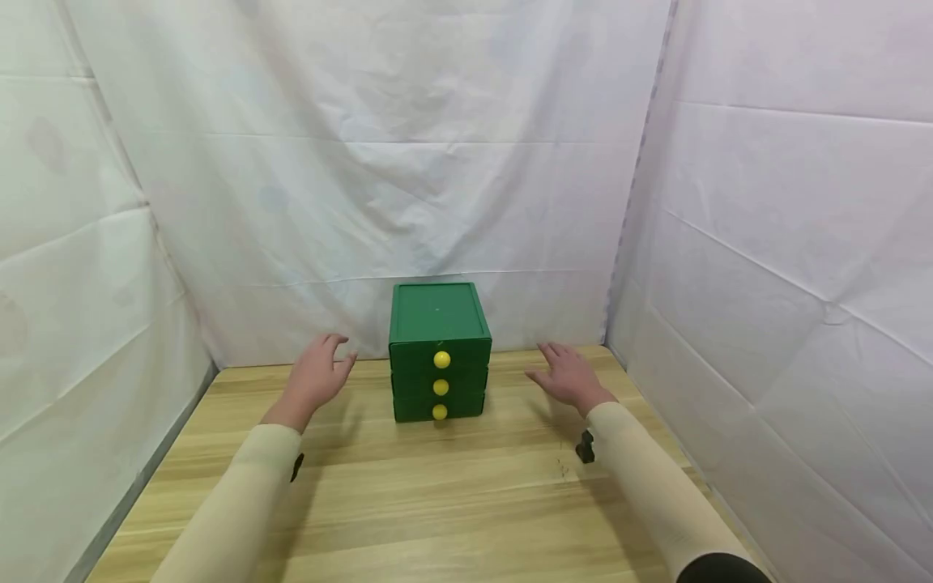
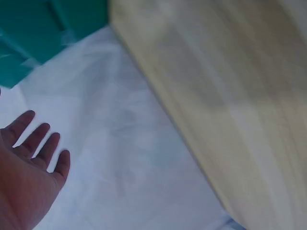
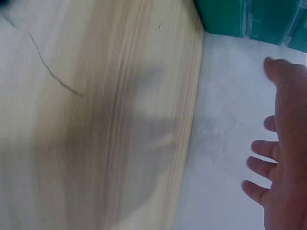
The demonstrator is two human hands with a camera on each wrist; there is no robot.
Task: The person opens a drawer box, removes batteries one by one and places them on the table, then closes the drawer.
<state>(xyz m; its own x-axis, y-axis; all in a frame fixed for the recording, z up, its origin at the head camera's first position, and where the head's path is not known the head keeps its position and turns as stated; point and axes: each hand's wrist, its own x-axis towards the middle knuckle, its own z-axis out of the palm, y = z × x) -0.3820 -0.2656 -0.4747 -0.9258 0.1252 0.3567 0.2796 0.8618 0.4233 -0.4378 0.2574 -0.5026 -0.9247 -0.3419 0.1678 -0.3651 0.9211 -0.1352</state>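
Note:
A green cabinet (image 1: 440,314) with three stacked drawers stands at the back of the table, its front facing me. Each drawer carries a round yellow knob, the top knob (image 1: 441,359) being the highest of the column. My left hand (image 1: 315,376) hovers to the left of the cabinet, fingers spread and holding nothing; the left wrist view shows the same hand (image 2: 33,167) with fingers extended. To the cabinet's right my right hand (image 1: 567,374) is held in the air with its fingers apart and nothing in it. Both hands are apart from the cabinet.
The wooden table (image 1: 408,510) runs up to a white cloth curtain (image 1: 364,186) behind the cabinet. More white cloth hangs along the left side (image 1: 66,324) and the right side (image 1: 787,243). A thin dark line (image 3: 53,74) marks the tabletop in the right wrist view.

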